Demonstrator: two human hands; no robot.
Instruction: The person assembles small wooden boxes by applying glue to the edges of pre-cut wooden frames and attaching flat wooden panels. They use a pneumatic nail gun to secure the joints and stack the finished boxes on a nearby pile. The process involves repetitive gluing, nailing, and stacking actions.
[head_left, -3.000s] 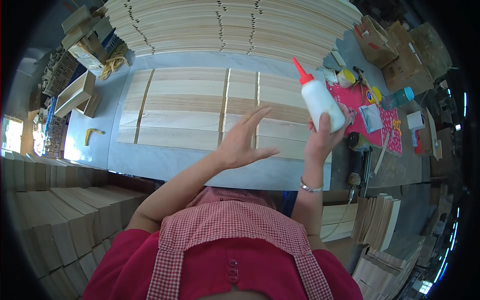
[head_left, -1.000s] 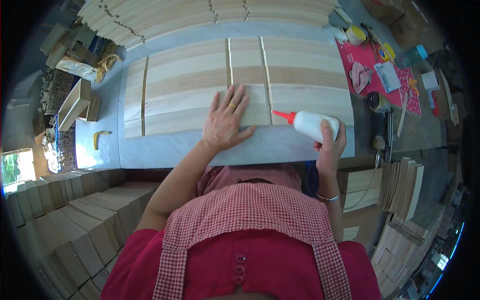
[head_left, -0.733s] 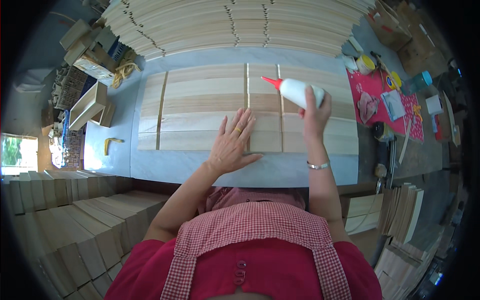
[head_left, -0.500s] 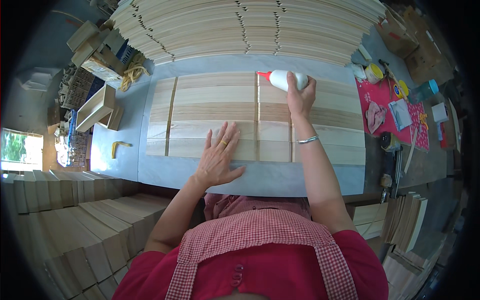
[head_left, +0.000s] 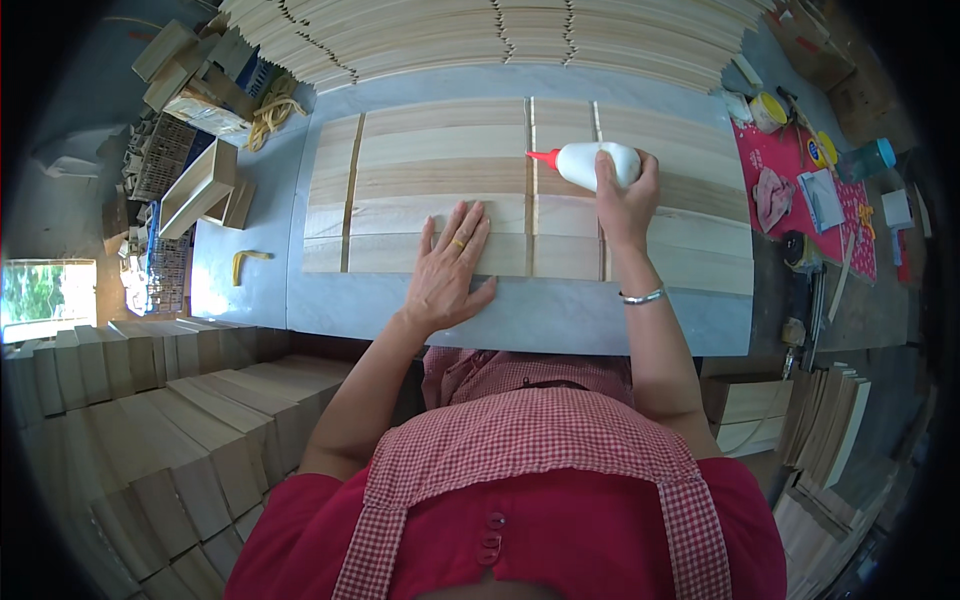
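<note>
Several pale wooden boards (head_left: 430, 150) lie side by side on the grey worktable, with narrow grooves running across them toward me. My right hand (head_left: 628, 205) is closed round a white squeeze bottle (head_left: 580, 163), tilted nearly flat. Its red pointed nozzle (head_left: 542, 157) points left, the tip at the middle groove (head_left: 531, 215), partway down from the far end. A pale line shows in that groove beyond the tip. Left of this groove, my left hand (head_left: 450, 262) rests flat on the near boards, fingers spread, thumb by their front edge.
Tall stacks of grooved boards (head_left: 430, 35) stand behind the work. At left are an open wooden box (head_left: 200, 185) and a yellow bent strip (head_left: 240, 265); wood blocks (head_left: 170, 430) fill the lower left. A pink cloth (head_left: 775, 195), tubs and a blue-capped jar (head_left: 868, 158) sit right.
The nozzle tip has travelled along the middle groove toward me, from the far edge to partway down. My left hand stays flat on the boards. The whole view has shifted slightly.
</note>
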